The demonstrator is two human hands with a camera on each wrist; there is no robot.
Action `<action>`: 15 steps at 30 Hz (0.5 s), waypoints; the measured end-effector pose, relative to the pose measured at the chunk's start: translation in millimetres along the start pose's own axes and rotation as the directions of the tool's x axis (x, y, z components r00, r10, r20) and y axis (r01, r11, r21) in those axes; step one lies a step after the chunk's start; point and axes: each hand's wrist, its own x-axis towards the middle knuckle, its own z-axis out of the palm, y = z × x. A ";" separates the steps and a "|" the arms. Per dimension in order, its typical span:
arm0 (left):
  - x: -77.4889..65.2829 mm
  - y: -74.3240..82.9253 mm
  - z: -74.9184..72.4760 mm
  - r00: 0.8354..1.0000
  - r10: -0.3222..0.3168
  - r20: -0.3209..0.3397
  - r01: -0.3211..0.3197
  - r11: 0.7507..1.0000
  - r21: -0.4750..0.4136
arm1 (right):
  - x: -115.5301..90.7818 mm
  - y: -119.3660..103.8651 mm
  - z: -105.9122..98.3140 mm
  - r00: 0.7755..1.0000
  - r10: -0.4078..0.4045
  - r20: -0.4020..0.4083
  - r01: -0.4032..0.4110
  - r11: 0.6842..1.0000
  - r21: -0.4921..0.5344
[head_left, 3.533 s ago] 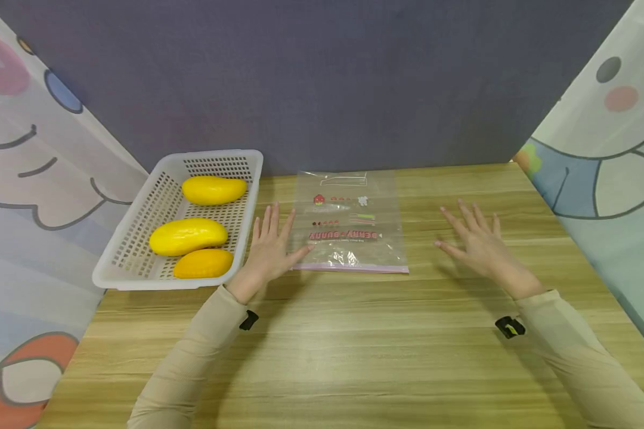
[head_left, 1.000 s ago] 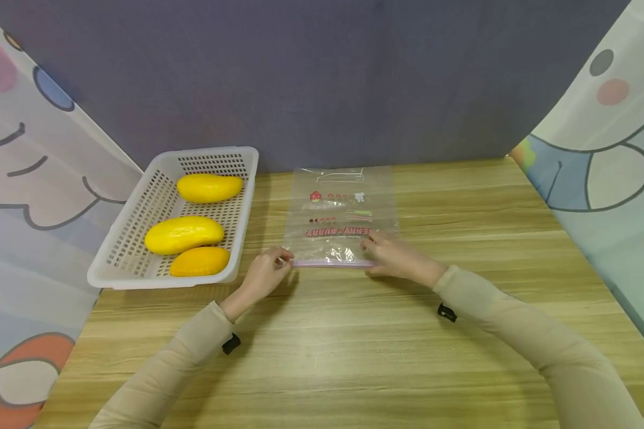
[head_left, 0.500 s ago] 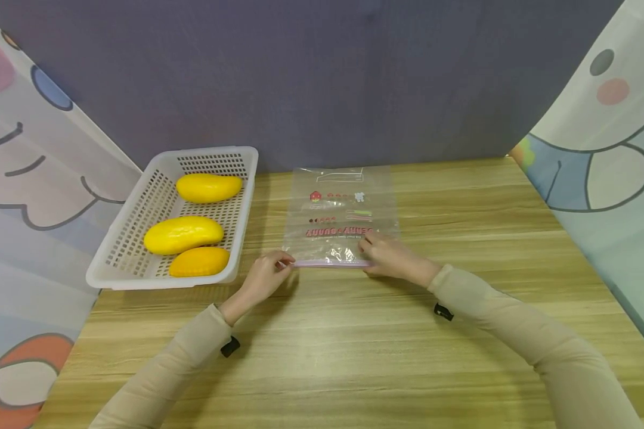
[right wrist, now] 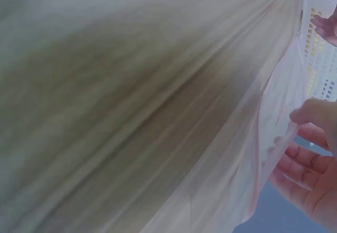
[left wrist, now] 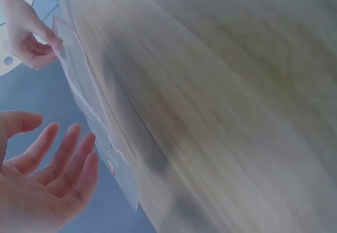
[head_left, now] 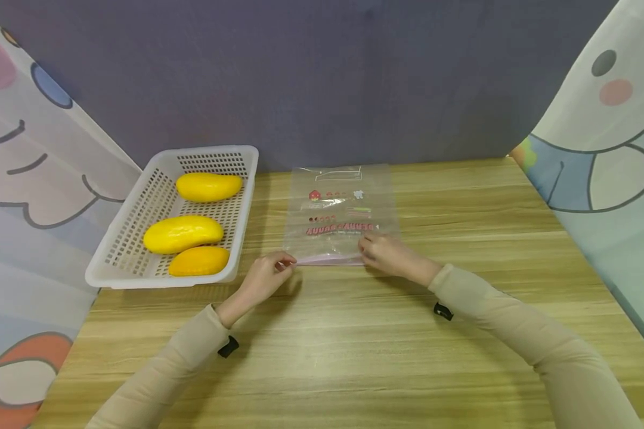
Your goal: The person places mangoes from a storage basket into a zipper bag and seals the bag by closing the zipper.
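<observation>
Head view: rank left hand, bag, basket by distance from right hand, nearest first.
1. Bag: held in the right hand.
2. Left hand: by the bag's near left corner.
3. Basket: farthest left, yellow fruit inside.

The person's left arm [head_left: 161, 363], in a long beige fabric sleeve, reaches from 7 o'clock, its bare wrist [head_left: 231, 311] angled toward 2 o'clock. The left hand [head_left: 264, 279] has loosely curved fingers, the thumb tip apart from them. The right arm [head_left: 494, 316], in a matching sleeve and bent at the elbow, reaches from 4 o'clock toward 10 o'clock; the right hand [head_left: 389, 256] pinches between thumb and curled fingers.
</observation>
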 end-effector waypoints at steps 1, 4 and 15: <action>0.1 0.8 0.4 1.000 0.002 -0.001 -0.002 1.000 0.002 | 0.6 0.0 -0.7 1.000 0.005 -0.010 -0.005 1.000 0.012; 0.3 2.7 2.0 1.000 -0.002 0.001 0.002 1.000 -0.009 | 1.9 -0.6 -3.7 0.999 0.041 -0.016 -0.040 0.998 0.055; 1.2 10.1 7.6 0.997 -0.058 0.059 0.065 0.991 -0.121 | 8.0 -4.7 -18.1 0.977 0.208 0.044 -0.213 0.955 0.207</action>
